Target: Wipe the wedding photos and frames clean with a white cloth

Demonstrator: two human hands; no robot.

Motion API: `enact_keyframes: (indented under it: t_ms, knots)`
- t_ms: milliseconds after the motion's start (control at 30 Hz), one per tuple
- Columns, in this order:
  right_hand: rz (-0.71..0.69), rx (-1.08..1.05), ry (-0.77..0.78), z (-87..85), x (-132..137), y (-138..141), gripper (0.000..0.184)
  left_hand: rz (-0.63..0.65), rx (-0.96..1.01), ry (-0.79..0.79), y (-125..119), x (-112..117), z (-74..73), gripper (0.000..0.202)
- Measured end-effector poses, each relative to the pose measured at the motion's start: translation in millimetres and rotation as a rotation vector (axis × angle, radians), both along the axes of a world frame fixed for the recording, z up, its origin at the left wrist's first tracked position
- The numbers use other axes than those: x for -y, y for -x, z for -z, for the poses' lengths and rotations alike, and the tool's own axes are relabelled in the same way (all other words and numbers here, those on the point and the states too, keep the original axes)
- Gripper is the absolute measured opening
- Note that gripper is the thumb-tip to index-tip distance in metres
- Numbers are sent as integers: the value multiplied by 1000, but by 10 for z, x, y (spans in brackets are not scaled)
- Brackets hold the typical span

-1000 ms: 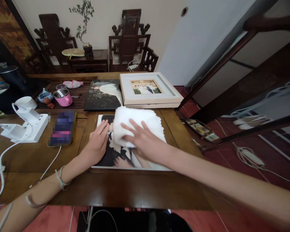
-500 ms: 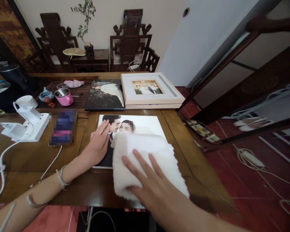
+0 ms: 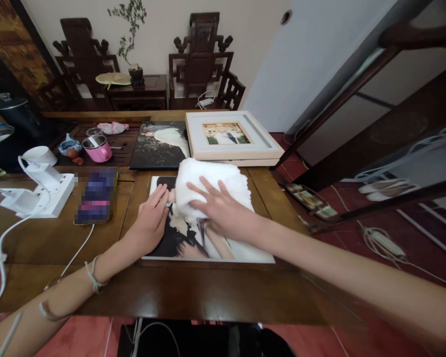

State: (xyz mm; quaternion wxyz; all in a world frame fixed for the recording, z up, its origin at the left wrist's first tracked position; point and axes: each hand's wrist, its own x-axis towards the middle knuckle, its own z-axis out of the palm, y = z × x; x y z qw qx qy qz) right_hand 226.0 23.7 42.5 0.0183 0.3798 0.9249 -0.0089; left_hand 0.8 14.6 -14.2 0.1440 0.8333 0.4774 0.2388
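Note:
A photo print of a couple [image 3: 219,250] lies flat on the wooden table [image 3: 223,292]. My left hand [image 3: 150,215] rests on its left side, fingers stretched out and close together, holding nothing. Over the upper part of the print lies a folded white towel [image 3: 215,173], which hides the faces. My right hand [image 3: 219,203] presses flat on the towel with its fingers spread. Below the towel, the lower half of the print shows, with dark clothing at the left and a white area at the right.
Behind the print are a dark picture panel [image 3: 159,148] and stacked light-wood frames [image 3: 230,139]. To the left are a phone [image 3: 96,196] on a cable, a white power strip [image 3: 55,193], and a pink cup [image 3: 98,148] on a tea tray. Chairs stand beyond.
My right hand has moved the towel away from me, from the print's near right part up to its top edge. The lower print is uncovered. My left hand has stayed in place.

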Motion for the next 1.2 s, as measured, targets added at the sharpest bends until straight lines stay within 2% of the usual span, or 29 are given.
enact_keyframes:
  t_ms: [100,167,267,333,467,533,633,733,867,1000,1100,1200]
  knots:
    - [40,-32,-38,18,-116,-10,41,-3,5,-4,-3,1,1,47]
    - [61,-24,-41,38,-34,-7,45,0,4,-1,-2,-2,-1,46]
    - [49,-29,-41,73,314,4,54,-6,-5,9,1,-4,-8,46]
    - [-2,-102,-66,98,630,14,43,-15,-12,23,-2,-3,-16,46]
    - [-61,-260,-93,137,1143,41,7,-29,-19,45,-21,2,-36,47]
    - [-80,-266,-76,147,1227,54,12,-29,-18,44,-29,4,-45,47]
    - [-112,-250,-76,138,1129,66,15,-28,-25,48,-32,4,-54,47]
    - [-115,-185,-43,86,882,80,16,-22,-32,53,-27,3,-49,46]
    - [-79,-6,85,-9,504,103,49,-26,-18,38,-25,5,-25,47]
    - [-2,64,25,-28,186,118,69,-34,-12,22,-26,8,-7,46]
    - [44,91,-22,-16,109,135,70,-27,-9,18,-22,9,-4,46]
    - [68,85,-37,-8,260,152,60,-26,-6,14,-17,10,-1,46]
